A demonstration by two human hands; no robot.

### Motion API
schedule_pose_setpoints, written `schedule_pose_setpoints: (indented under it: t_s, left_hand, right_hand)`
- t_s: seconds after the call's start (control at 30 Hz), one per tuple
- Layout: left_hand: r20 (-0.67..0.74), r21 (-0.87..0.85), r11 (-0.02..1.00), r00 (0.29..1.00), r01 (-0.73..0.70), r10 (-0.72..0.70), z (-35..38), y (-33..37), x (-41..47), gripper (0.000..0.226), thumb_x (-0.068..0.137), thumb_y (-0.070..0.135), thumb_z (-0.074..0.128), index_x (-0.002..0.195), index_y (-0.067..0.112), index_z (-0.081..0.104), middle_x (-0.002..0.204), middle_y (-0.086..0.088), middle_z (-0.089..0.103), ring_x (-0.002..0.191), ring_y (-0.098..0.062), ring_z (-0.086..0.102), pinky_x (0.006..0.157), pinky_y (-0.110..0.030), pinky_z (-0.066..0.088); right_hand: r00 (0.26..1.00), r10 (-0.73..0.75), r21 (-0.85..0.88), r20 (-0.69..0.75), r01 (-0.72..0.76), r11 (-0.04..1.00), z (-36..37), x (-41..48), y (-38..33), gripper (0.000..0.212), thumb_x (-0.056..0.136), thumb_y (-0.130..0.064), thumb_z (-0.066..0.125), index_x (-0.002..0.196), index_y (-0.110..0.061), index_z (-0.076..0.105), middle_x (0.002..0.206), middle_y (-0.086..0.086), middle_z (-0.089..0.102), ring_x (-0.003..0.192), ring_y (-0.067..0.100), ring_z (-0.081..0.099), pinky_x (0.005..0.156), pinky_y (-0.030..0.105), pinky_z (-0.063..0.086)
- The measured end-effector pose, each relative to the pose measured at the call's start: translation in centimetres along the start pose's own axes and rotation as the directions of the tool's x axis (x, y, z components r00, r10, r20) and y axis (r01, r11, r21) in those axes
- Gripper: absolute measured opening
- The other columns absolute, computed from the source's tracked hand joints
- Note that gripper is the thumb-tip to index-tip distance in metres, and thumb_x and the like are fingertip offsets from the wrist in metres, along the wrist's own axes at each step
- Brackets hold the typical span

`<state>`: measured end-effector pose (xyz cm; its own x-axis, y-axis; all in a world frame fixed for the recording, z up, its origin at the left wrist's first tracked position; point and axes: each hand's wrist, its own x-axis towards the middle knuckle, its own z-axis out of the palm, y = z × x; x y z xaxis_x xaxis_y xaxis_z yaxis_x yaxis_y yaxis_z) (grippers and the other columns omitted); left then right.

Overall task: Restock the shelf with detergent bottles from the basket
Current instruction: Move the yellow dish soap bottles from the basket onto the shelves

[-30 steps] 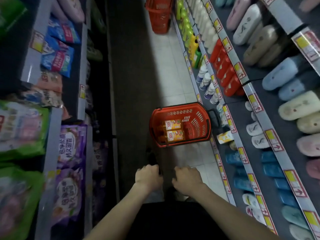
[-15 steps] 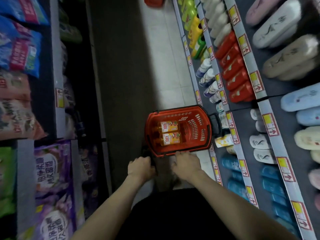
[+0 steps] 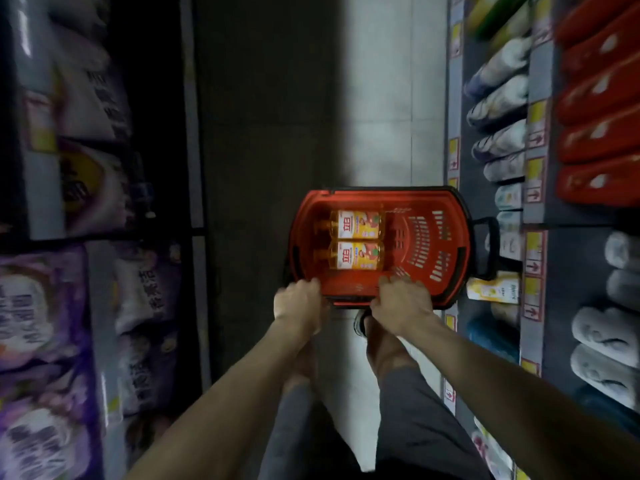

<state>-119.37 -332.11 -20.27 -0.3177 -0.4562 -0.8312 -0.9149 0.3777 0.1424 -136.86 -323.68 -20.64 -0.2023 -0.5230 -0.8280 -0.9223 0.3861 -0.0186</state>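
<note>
A red plastic basket [image 3: 426, 244] stands on the aisle floor right below me. Two yellow detergent bottles [image 3: 355, 225] [image 3: 355, 255] lie side by side in its left half. My left hand [image 3: 299, 304] is at the basket's near left corner, fingers curled over the rim. My right hand [image 3: 401, 299] rests on the near rim with its fingers reaching over the edge, just below the lower bottle. Whether either hand truly grips the rim is unclear. The basket's black handle [image 3: 486, 247] sticks out on the right, toward the shelf.
The shelf unit on the right carries white bottles [image 3: 498, 109], red bottles [image 3: 602, 133], a yellow carton [image 3: 493, 291] and slippers [image 3: 606, 337]. On the left, shelves hold purple and white bags [image 3: 41, 306]. The narrow tiled aisle [image 3: 377, 98] runs ahead. My legs are below the basket.
I have stepped forward and bent over the basket. Both hands moved from hanging free in front of me down to its near rim.
</note>
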Motion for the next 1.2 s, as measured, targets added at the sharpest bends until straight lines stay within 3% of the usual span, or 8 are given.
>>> schedule_pose_setpoints:
  t_s: [0.17, 0.37, 0.53, 0.67, 0.83, 0.97, 1.07, 1.2]
  left_hand:
    - [0.020, -0.045, 0.997, 0.998, 0.066, -0.065, 4.6, 1.8, 8.0, 0.034, 0.098, 0.030, 0.052, 0.128, 0.015, 0.056, 0.126, -0.012, 0.068, 0.118, -0.037, 0.065, 0.093, -0.042, 0.050]
    - [0.052, -0.066, 0.992, 0.993, 0.111, -0.108, 11.3, 3.1, 17.8, 0.053, 0.100, 0.045, 0.058, 0.142, 0.017, 0.042, 0.133, -0.011, 0.063, 0.125, -0.034, 0.060, 0.099, -0.045, 0.049]
    - [0.047, -0.162, 0.966, 0.979, 0.204, -0.199, 15.7, 3.4, 24.4, 0.077, 0.101, 0.037, 0.062, 0.161, 0.015, 0.019, 0.135, -0.015, 0.062, 0.127, -0.035, 0.060, 0.097, -0.047, 0.052]
    - [0.082, -0.362, 0.878, 0.949, 0.313, -0.305, 18.6, 3.0, 27.9, 0.074, 0.102, 0.037, 0.061, 0.160, 0.016, 0.021, 0.128, -0.017, 0.066, 0.117, -0.037, 0.066, 0.093, -0.050, 0.056]
    - [0.113, -0.625, 0.702, 0.930, 0.341, -0.350, 20.6, 3.7, 29.8, 0.066, 0.099, 0.040, 0.067, 0.149, 0.016, 0.031, 0.124, -0.015, 0.068, 0.114, -0.038, 0.067, 0.096, -0.052, 0.056]
    - [0.157, -0.766, 0.526, 0.901, 0.369, -0.403, 20.9, 4.1, 30.7, 0.058, 0.101, 0.037, 0.064, 0.149, 0.021, 0.035, 0.126, -0.011, 0.067, 0.113, -0.034, 0.067, 0.093, -0.043, 0.055]
    - [0.209, -0.868, 0.337, 0.883, 0.365, -0.420, 21.2, 3.9, 31.7, 0.050, 0.105, 0.032, 0.057, 0.151, 0.025, 0.040, 0.131, -0.008, 0.066, 0.112, -0.028, 0.064, 0.090, -0.036, 0.049]
    - [0.254, -0.902, 0.217, 0.865, 0.373, -0.433, 21.7, 3.6, 32.2, 0.051, 0.104, 0.031, 0.056, 0.153, 0.035, 0.041, 0.123, -0.002, 0.066, 0.119, -0.030, 0.064, 0.095, -0.040, 0.049]
  right_hand:
    - [0.998, -0.048, -0.009, 0.035, 0.049, 0.999, 3.2, 8.4, 2.2, 0.043, 0.101, -0.042, 0.050, 0.134, -0.015, 0.056, 0.131, 0.010, 0.065, 0.124, 0.031, 0.060, 0.105, 0.042, 0.045]
    - [0.998, -0.067, -0.049, 0.014, 0.067, 0.997, 8.4, 16.7, 5.6, 0.042, 0.100, -0.043, 0.055, 0.133, -0.017, 0.055, 0.129, 0.007, 0.065, 0.120, 0.029, 0.063, 0.101, 0.041, 0.052]
    - [0.998, -0.003, 0.028, 0.055, 0.002, 1.000, 12.6, 22.3, 8.0, 0.039, 0.101, -0.039, 0.056, 0.131, -0.015, 0.057, 0.127, 0.007, 0.066, 0.119, 0.028, 0.064, 0.099, 0.038, 0.050]
    - [0.982, 0.081, 0.224, 0.174, -0.119, 0.967, 15.3, 25.8, 8.6, 0.036, 0.101, -0.034, 0.059, 0.129, -0.012, 0.059, 0.123, 0.011, 0.067, 0.115, 0.032, 0.066, 0.087, 0.034, 0.048]
    - [0.928, 0.190, 0.581, 0.321, -0.351, 0.734, 17.3, 28.6, 7.8, 0.051, 0.097, -0.039, 0.065, 0.141, -0.017, 0.052, 0.135, 0.014, 0.061, 0.125, 0.038, 0.059, 0.100, 0.042, 0.047]
    - [0.903, 0.244, 0.685, 0.353, -0.427, 0.590, 18.9, 29.9, 7.4, 0.056, 0.091, -0.038, 0.073, 0.139, -0.017, 0.053, 0.130, 0.010, 0.067, 0.120, 0.035, 0.063, 0.092, 0.035, 0.046]
    - [0.887, 0.241, 0.782, 0.393, -0.461, 0.420, 19.1, 30.6, 7.6, 0.041, 0.095, -0.033, 0.070, 0.129, -0.015, 0.057, 0.128, 0.004, 0.064, 0.112, 0.027, 0.060, 0.095, 0.036, 0.043]
    - [0.873, 0.218, 0.830, 0.437, -0.484, 0.276, 19.5, 30.6, 7.1, 0.060, 0.091, -0.037, 0.073, 0.144, -0.018, 0.051, 0.143, 0.008, 0.057, 0.124, 0.028, 0.055, 0.105, 0.043, 0.043]
